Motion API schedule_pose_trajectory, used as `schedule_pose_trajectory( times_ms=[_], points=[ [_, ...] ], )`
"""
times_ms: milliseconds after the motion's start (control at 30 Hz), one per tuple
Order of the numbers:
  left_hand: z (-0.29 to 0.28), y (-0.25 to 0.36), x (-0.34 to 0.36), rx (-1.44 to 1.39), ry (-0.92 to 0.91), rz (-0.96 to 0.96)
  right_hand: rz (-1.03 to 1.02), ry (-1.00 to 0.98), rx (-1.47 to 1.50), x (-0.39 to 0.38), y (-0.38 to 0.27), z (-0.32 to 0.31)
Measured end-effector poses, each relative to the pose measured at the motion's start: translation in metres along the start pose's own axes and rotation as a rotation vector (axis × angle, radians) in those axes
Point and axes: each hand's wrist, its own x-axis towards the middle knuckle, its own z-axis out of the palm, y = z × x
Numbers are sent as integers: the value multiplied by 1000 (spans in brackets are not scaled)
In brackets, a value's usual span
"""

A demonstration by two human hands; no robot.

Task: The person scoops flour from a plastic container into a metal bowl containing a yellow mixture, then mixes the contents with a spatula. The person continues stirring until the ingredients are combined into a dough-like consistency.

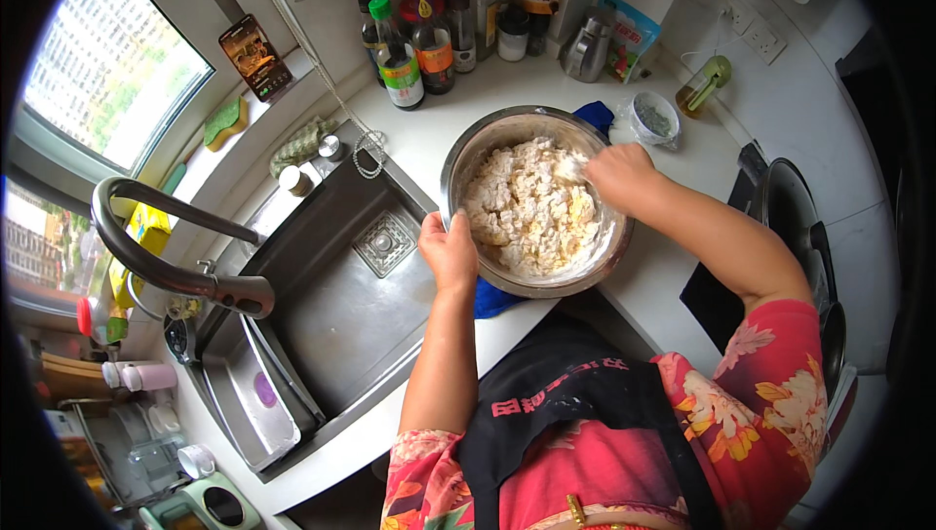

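A wide metal bowl (620,242) stands on the counter beside the sink, with crumbly, floury dough (531,208) in it. White flour clings to its inner wall. My left hand (450,249) grips the bowl's left rim, thumb on top and the fingers hidden behind the side. Over the right part of the bowl, my right hand (624,179) is closed. A pale tip shows at its fingers against the dough, but I cannot make out what it belongs to. Under the bowl, a blue cloth (495,300) sticks out in front and behind.
Left of the bowl lies a dark sink (336,335) with a curved faucet (185,281). Sauce bottles (400,72), a metal jug (588,47) and a small wrapped bowl (653,118) line the back. A phone (255,57) leans by the window. Pans (788,198) stand at right.
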Motion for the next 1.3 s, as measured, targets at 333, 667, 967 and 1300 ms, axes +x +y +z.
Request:
schedule_pose_trajectory(
  times_ms=[333, 667, 967, 1300],
  points=[
    [-1, -7, 0, 77, 41, 42, -341, -65, 330, -42, -42, -3],
    [-2, -1, 3, 25, -15, 31, -88, 209, 383, 29, -33, 13],
    [-2, 4, 1, 4, -55, 6, 140, 298, 352, 13, 8, 7],
    [-4, 4, 3, 45, -91, -52, -94, 362, 567, 11, -45, 18]
  ],
)
